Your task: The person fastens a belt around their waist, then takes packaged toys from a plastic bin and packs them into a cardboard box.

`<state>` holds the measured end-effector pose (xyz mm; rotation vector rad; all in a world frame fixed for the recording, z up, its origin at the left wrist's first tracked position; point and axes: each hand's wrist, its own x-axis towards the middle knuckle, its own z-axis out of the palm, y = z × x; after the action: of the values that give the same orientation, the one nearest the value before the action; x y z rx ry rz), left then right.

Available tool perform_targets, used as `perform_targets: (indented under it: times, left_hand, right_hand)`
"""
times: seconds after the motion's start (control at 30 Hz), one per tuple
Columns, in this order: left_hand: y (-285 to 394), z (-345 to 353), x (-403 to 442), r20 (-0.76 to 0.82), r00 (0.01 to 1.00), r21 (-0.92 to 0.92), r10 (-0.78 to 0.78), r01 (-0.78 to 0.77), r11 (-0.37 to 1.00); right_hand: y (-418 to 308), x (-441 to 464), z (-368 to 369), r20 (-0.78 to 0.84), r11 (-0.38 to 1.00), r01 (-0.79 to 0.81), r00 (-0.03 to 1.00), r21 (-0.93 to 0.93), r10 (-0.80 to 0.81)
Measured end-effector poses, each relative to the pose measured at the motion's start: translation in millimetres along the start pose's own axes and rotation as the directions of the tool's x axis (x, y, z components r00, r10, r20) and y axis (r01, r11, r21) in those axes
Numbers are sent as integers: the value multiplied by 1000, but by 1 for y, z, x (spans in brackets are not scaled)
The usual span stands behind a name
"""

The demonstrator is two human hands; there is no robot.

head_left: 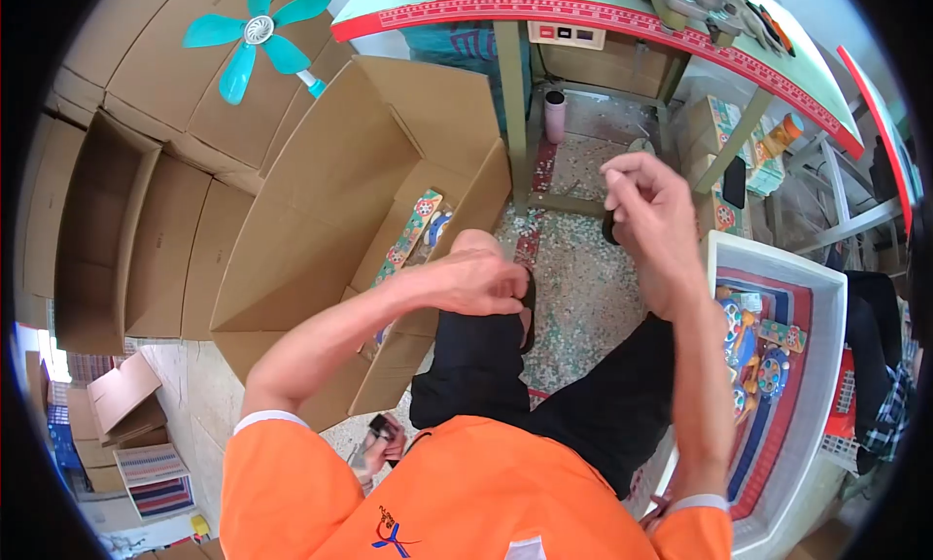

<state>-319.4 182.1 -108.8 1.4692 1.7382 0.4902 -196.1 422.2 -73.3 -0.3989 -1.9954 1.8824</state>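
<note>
Over my left knee, beside the near wall of a large open cardboard box (321, 191), hangs my left hand (478, 280). Its fingers are loosely bent and a little apart, with nothing visible in them. My right hand (649, 205) is raised above the speckled floor, fingers curled in towards the thumb; no object shows in it. Inside the box lie colourful printed toy packs (413, 234), partly hidden by the box wall and my left forearm. To the right, a white plastic crate (826, 297) with a striped lining holds several colourful toy pieces (771, 370).
A workbench (612, 20) with a red ruler edge stands ahead, a pink bottle (554, 118) beneath it. A turquoise fan (259, 30) is at upper left. Another person's hand (391, 438) with a dark object shows at lower left; a person in dark clothing (870, 332) is at right.
</note>
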Motion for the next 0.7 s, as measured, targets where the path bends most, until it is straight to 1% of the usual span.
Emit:
perform_targets:
  times: [0.03, 0.07, 0.1, 0.13, 0.2, 0.23, 0.3, 0.33, 0.4, 0.43, 0.5, 0.53, 0.57, 0.6, 0.63, 0.7]
  left_hand:
    - [7, -13, -17, 87, 992, 65, -91, 86, 994]
    - [14, -21, -33, 84, 991, 58, -103, 99, 993]
    - [20, -28, -49, 205, 957, 29, -204, 203, 979]
    - [21, -33, -63, 331, 899, 14, -287, 299, 954]
    - [13, -26, -85, 478, 827, -77, -295, 374, 924]
    - [6, -16, -97, 485, 828, -80, -281, 362, 929]
    - [-8, 12, -113, 556, 787, -215, -269, 449, 867]
    - [-10, 19, -117, 563, 787, -213, -253, 434, 876]
    - [-11, 37, -125, 525, 824, -253, -214, 391, 885]
    - [-10, 46, -129, 501, 842, -275, -200, 374, 886]
    - [-4, 65, -141, 484, 859, -299, -167, 342, 891]
    - [-2, 74, -144, 458, 879, -322, -136, 306, 896]
    - [0, 80, -147, 426, 898, -343, -107, 270, 900]
    - [0, 86, -151, 427, 898, -342, -105, 268, 901]
    - [-2, 92, -156, 358, 930, -358, -81, 217, 908]
    - [-4, 102, -155, 224, 975, -382, -8, 96, 919]
  right_hand:
    - [-8, -1, -4, 9, 1000, -3, 1000, 9, 3]
    - [-15, -4, -14, 102, 990, 43, 994, -134, -29]
    - [-19, -7, -23, 202, 957, 108, 978, -268, -54]
    - [-21, -15, -32, 209, 959, 108, 977, -264, -53]
    - [-24, -46, -56, 361, 861, 119, 929, -495, 79]
    - [-23, -59, -65, 350, 856, 108, 932, -505, 89]
    - [-21, -89, -85, 438, 849, -32, 846, -528, 304]
    - [-16, -102, -95, 420, 842, -44, 852, -538, 313]
    - [-6, -129, -109, 514, 827, 1, 783, -563, 349]
    - [-8, -142, -109, 508, 821, -4, 784, -571, 356]
    - [-10, -171, -100, 598, 845, -124, 654, -520, 464]
    - [-9, -186, -96, 589, 842, -129, 659, -525, 468]
    - [-6, -199, -91, 633, 849, -196, 589, -491, 502]
    - [-3, -208, -86, 680, 850, -265, 511, -456, 525]
    - [-2, -214, -83, 678, 849, -266, 514, -457, 526]
    - [-3, -228, -83, 654, 810, -412, 483, -417, 582]
